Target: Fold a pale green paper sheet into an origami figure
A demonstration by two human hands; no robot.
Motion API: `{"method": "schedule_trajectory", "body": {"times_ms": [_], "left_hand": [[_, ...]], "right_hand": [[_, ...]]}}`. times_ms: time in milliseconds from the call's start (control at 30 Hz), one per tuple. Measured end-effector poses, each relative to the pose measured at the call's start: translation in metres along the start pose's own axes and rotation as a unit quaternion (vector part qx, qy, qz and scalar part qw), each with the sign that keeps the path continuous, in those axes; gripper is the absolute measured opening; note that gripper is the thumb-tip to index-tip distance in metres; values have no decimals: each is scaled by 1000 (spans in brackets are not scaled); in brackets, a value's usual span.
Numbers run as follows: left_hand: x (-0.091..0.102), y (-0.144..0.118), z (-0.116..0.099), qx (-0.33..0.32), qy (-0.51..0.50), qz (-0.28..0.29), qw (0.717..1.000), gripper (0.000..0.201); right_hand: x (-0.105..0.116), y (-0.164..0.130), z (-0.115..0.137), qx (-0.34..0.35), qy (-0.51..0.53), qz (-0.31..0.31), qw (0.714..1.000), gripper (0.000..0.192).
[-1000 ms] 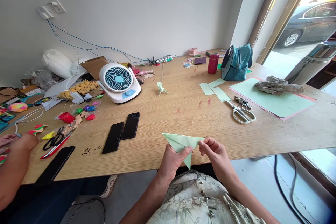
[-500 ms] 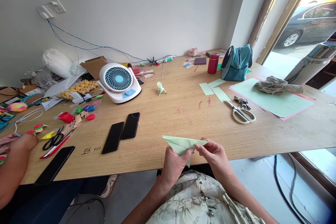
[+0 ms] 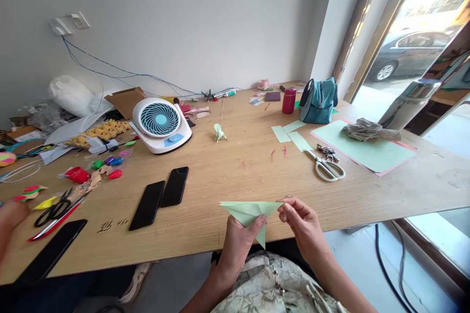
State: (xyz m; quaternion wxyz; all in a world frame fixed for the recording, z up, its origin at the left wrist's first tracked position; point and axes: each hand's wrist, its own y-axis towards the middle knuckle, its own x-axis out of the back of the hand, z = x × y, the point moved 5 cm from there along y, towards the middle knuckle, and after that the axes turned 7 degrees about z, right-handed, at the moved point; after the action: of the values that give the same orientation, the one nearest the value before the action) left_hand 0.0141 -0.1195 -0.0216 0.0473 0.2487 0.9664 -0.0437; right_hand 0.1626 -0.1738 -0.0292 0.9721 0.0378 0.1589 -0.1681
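Wooden table (image 3: 367, 195) runs from edge to edge, cluttered most at its left. At nine o'clock a co-worker's hand (image 3: 11, 212) rests by black scissors (image 3: 51, 210) and a phone (image 3: 51, 252) lying face down near the front edge. Handwritten pen marks (image 3: 112, 225) sit on the wood just right of that phone; they are too small to read. Two more phones (image 3: 159, 196) lie side by side at ten o'clock from the person's hands, and behind them stands a white desk fan (image 3: 160, 124) with a blue grille; no brand can be made out on it.

At six o'clock, over the table's near edge, the left hand (image 3: 238, 242) pinches the pale green folded paper (image 3: 249, 210) from below, thumb on top. The right hand (image 3: 303, 222) nips the paper's right tip between thumb and fingertips. The paper is a flat pointed shape, held just above the wood.

At one o'clock lie white-handled scissors (image 3: 326, 168) with keys (image 3: 325, 150) beside them, green paper strips (image 3: 290, 134), a large green sheet (image 3: 363, 149), a red bottle (image 3: 289, 100) and a teal bag (image 3: 318, 100).
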Motion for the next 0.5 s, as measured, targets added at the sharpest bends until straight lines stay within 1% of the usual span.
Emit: {"method": "schedule_trajectory", "body": {"times_ms": [67,100,167,233,300,400,500], "left_hand": [[0,1,2,-9,5,-15,1000,34],[0,1,4,-10,7,-15,1000,34],[-2,1,7,-9,13,1,1000,35],[-4,1,7,-4,18,21,1000,33],[-2,0,5,-1,15,26,1000,32],[6,0,-2,-1,-7,1,1000,32],[18,1,-9,-22,-18,-38,999,27]], "right_hand": [[-9,-1,-1,3,-3,44,999,33],[-15,-1,-2,1,-6,75,997,34],[-23,-2,-5,14,-2,101,995,35],[-25,-1,-6,30,-4,100,995,36],[-23,-1,-5,36,-15,92,995,37],[-18,0,-1,28,-35,84,995,39],[-13,0,6,24,-46,74,996,39]]}}
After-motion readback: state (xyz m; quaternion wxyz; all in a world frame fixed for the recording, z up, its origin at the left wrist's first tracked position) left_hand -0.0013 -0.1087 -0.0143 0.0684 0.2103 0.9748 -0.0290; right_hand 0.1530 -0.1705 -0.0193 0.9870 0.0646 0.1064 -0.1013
